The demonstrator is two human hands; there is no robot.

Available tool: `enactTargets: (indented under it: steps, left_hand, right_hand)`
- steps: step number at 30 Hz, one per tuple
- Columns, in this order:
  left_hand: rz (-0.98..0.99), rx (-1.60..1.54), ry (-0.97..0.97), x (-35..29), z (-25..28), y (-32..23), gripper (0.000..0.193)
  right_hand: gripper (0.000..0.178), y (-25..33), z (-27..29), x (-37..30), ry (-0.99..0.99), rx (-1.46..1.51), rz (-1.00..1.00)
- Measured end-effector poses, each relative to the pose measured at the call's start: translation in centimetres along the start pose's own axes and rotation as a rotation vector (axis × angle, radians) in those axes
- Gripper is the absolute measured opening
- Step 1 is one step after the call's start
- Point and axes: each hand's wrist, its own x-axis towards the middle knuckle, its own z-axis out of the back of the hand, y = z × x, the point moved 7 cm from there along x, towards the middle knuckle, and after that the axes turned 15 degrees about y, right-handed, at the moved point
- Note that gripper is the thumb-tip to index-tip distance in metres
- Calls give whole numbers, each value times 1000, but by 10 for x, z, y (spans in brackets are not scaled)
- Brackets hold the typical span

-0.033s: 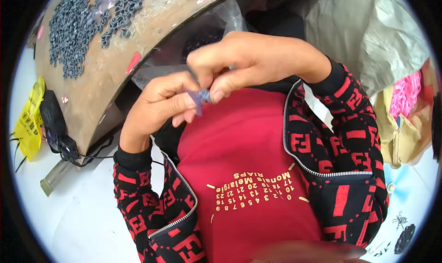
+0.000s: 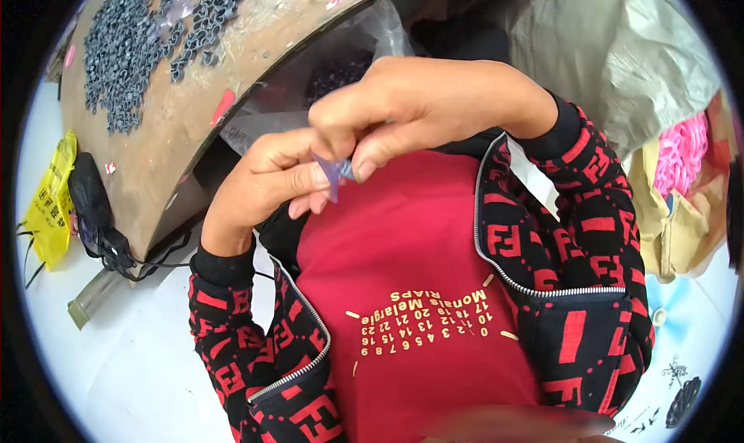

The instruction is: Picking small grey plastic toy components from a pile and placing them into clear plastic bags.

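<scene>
The right hand (image 2: pixel 395 106) has edged slightly toward the left hand (image 2: pixel 267 172). Both hands' fingers pinch a small purple piece (image 2: pixel 333 182) between them, its flare at the left fingers; its axis seems to run crosswise, though partly hidden.
</scene>
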Motion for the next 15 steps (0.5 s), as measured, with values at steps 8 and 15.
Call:
enactTargets:
  steps: [8, 15]
  left_hand:
    - [-161, 145, -278, -14, 14, 6, 13]
    - [-193, 558, -506, -12, 18, -23, 11]
  right_hand:
    - [16, -50, -7, 6, -101, 251, -58]
    - [11, -65, -1, -4, -401, 523, 172]
